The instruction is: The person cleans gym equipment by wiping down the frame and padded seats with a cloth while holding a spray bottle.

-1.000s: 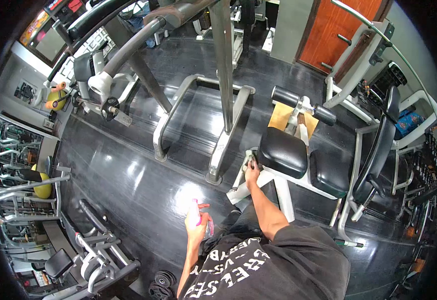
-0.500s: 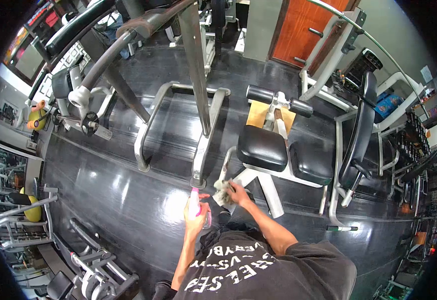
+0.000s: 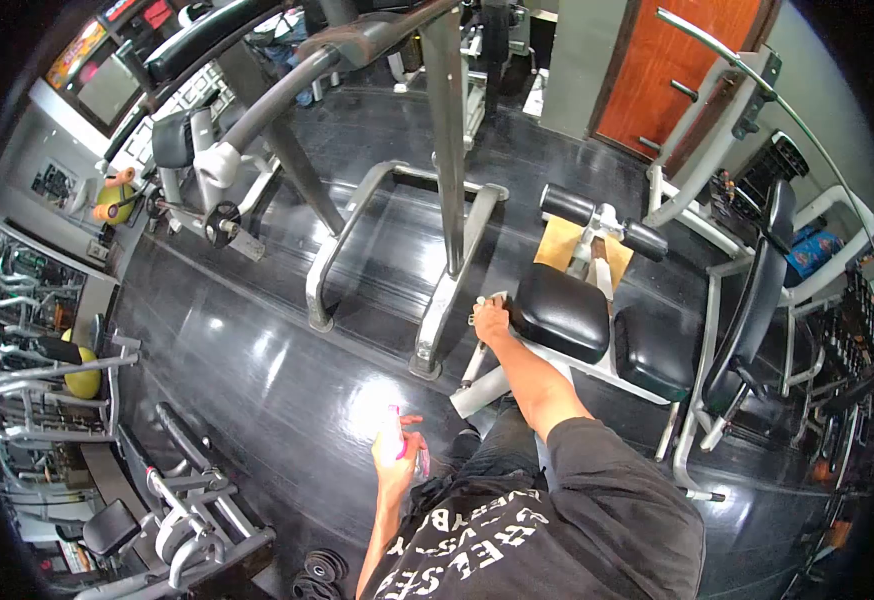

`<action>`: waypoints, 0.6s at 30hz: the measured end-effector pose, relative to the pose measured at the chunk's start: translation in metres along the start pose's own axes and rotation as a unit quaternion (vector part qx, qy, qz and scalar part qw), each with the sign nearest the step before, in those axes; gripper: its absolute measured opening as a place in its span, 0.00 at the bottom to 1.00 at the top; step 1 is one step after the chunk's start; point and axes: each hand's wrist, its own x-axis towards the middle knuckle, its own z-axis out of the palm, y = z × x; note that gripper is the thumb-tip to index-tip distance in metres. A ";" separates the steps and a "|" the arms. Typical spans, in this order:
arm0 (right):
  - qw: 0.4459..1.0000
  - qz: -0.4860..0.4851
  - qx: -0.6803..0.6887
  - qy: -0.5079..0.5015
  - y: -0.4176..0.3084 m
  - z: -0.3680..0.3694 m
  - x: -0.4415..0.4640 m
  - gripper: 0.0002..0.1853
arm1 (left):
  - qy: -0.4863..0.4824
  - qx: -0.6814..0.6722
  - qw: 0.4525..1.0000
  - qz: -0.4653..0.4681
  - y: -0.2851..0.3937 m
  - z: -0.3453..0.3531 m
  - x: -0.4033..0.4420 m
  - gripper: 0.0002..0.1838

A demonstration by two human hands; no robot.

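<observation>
My left hand [image 3: 389,452] is closed around a spray bottle with a white and pink top [image 3: 396,425], held low in front of my body. My right arm reaches forward, and my right hand [image 3: 493,318] is closed at the metal side bar [image 3: 474,362] of a bench, just left of its black padded seat [image 3: 560,311]. A pale cloth [image 3: 478,309] shows only in small part at the fingers; the hand covers the rest.
A grey steel machine frame [image 3: 444,300] stands left of the bench, its feet on the dark shiny floor [image 3: 247,370]. A second black pad [image 3: 654,350] and foam rollers [image 3: 569,204] belong to the bench. Weight plates [image 3: 319,572] lie at the lower left.
My right hand has moved forward with the cloth, from near my body to the bench's side bar. My left hand still holds the spray bottle. The view has shifted.
</observation>
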 end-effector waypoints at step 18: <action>0.882 0.170 0.431 -0.082 0.027 -0.013 -0.202 0.17 | -0.035 -0.055 0.998 -0.013 0.001 0.022 0.025 0.15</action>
